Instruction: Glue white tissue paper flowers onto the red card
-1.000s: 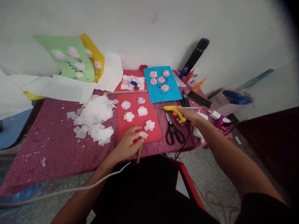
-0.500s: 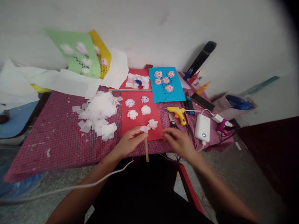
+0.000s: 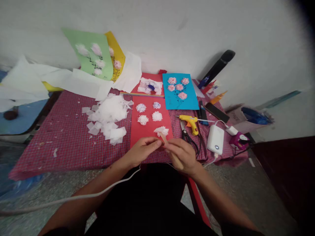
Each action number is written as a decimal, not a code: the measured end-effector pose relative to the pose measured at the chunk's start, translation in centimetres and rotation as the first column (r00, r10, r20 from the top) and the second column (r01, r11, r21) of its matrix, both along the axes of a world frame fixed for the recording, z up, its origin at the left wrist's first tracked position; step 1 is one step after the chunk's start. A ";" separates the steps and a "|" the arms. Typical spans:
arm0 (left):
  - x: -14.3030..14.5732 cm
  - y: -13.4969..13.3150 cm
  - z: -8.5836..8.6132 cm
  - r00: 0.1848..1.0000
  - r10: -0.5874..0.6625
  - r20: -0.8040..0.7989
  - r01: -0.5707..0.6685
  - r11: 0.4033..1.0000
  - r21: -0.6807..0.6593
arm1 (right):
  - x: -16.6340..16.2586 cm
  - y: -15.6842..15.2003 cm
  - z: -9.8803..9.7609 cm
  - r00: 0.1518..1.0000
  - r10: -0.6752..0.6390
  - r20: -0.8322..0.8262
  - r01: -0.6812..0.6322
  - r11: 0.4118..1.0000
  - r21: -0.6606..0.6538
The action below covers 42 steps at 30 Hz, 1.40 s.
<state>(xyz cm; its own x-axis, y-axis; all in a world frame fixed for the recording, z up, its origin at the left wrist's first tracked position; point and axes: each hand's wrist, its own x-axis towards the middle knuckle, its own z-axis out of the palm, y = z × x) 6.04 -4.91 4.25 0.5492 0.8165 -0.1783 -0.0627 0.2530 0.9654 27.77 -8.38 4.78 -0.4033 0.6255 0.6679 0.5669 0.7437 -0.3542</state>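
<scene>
Left hand point(image 3: 142, 151): fingers point(image 3: 154, 143) extended and pressed together, tips just beside the upper end of a wooden craft stick point(image 3: 172, 152). Contact with the stick cannot be confirmed. Right hand point(image 3: 181, 155): fingers point(image 3: 176, 151) pinch the stick, whose lower end runs back beneath them. A white tissue flower point(image 3: 161, 131) sits just past both sets of fingertips at the stick's tip; attachment to the stick cannot be determined. Directly ahead of the fingers lies a red card sheet point(image 3: 145, 135) bearing four further tissue flowers point(image 3: 150, 111). Beyond the right fingers, on the checked red cloth surface point(image 3: 61, 144), are black-handled scissors point(image 3: 185, 136), a yellow hot glue gun point(image 3: 190, 123) and a white power bank point(image 3: 215, 140). Beyond the left fingers is a heap of white tissue squares point(image 3: 109, 116).
</scene>
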 end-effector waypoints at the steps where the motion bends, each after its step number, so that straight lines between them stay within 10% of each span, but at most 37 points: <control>1: -0.5 0.3 0.2 0.999 -0.019 -0.043 0.020 1.000 0.022 | 0.1 0.7 0.7 0.999 -0.028 -0.046 0.028 1.000 0.006; 8: -2.9 5.8 0.3 0.908 0.313 -0.281 -0.154 0.869 0.471 | 1.2 7.9 5.0 0.994 0.060 -0.089 -0.083 0.959 -0.272; 17: -1.1 9.9 -3.0 0.833 0.250 -0.493 0.214 0.677 0.704 | -0.2 14.9 4.3 0.959 0.282 0.026 -0.174 0.659 -0.732; 33: -1.6 8.2 -3.6 0.735 0.313 -0.601 0.420 0.485 0.767 | -1.3 16.5 3.8 0.887 0.384 0.259 -0.026 0.600 -0.800; 42: -1.2 7.7 -4.0 0.718 0.291 -0.633 0.476 0.458 0.751 | -3.4 16.7 4.4 0.798 0.390 0.460 0.074 0.693 -0.717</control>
